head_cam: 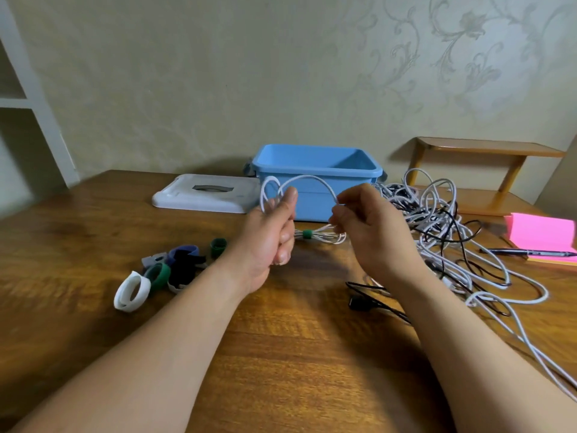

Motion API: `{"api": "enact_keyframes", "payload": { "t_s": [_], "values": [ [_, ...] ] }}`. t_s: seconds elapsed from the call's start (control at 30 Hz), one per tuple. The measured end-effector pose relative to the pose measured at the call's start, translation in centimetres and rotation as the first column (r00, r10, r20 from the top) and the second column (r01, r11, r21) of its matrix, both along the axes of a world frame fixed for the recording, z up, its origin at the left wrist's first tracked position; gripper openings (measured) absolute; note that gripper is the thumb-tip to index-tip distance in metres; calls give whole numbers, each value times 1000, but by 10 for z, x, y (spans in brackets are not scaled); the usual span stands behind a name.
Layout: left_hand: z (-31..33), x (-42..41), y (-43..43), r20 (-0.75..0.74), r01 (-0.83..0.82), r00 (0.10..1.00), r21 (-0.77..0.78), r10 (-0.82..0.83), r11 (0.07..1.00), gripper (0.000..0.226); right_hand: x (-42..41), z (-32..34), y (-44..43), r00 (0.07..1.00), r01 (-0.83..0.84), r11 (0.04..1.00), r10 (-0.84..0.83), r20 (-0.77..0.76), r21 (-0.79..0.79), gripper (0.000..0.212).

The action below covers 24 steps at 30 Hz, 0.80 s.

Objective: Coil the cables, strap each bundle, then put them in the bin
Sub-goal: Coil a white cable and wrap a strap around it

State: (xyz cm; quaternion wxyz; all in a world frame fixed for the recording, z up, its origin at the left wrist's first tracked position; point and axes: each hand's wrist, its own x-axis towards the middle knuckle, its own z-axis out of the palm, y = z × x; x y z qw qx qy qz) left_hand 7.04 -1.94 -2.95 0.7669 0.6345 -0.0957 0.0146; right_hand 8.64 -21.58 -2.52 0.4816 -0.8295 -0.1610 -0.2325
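Left hand (271, 235): fingers curled, holding white cable (312, 177) loops.
Right hand (371, 232): fingers seemingly pinch same cable.
Strapped bundle (307, 234): on tabletop (281, 354), before blue bin (315, 171).

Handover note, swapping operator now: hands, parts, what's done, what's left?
Left hand: grips the loops of a white cable.
Right hand: fingers pinch the same cable, mid-coil.
Blue bin: open, lid beside it, no bundle visible inside.
Done: one strapped bundle lies on the table in front of the bin.
Left: finish and strap this coil, using the spare straps at left; coil the tangled cables at right; bin all.
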Motion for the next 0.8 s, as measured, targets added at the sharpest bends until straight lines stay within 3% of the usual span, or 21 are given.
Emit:
{"api": "enact_keyframes", "payload": {
  "t_s": [0.13, 0.23, 0.37, 0.5, 0.67, 0.8],
  "values": [
    [-4, -1, -15, 39, -57, 998, 81, 54, 995, 49, -13, -4, 25, 994, -91, 996, 91, 59, -3, 8],
    [-1, -5, -18, 29, -4, 1000, 22, 3, 1000, 31, -18, -5, 35, 992, -124, 992, 125, 13, -28, 11],
    [-2, -6, -19, 23, 104, 994, -6, -104, 995, 30, -19, -3, 35, 998, -58, 997, 57, -19, -54, 20],
    [-2, -9, -23, -14, 29, 999, 11, -29, 1000, 38, -18, -3, 33, 999, -20, 997, 17, -50, -70, 29],
    [7, 1, -8, -128, -201, 977, -284, 171, 937, 45, -15, -8, 30, 990, -125, 985, 115, -84, -122, 23],
    [11, 3, 0, -154, -272, 961, -367, 230, 890, 42, -11, -8, 21, 988, -152, 955, 138, -69, -257, 17]
  ]
}}
